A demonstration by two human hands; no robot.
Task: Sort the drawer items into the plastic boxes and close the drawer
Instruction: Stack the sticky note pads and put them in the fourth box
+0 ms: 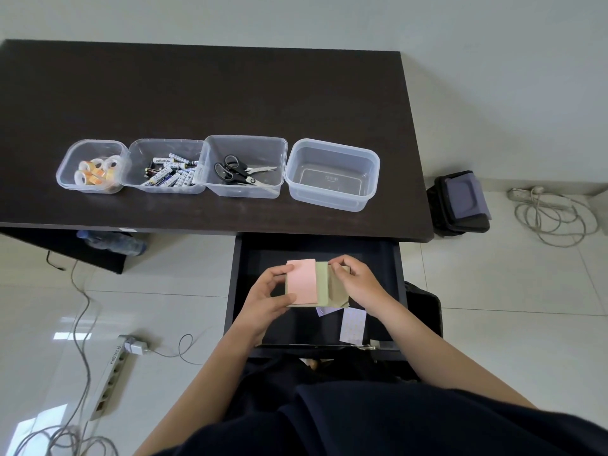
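- Above the open dark drawer [388,268], my left hand [263,299] and right hand [357,279] both pinch the stack of flat pink and olive paper pads [309,283].
- I should square the slippery, thin edges before lifting; lilac patterned sheets [352,324] remain below.
- Beyond the drawer, the empty clear plastic box [368,199] seems their destination.

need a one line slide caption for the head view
Both hands, left hand and right hand, gather paper pads over the open drawer; one plastic box remains empty.
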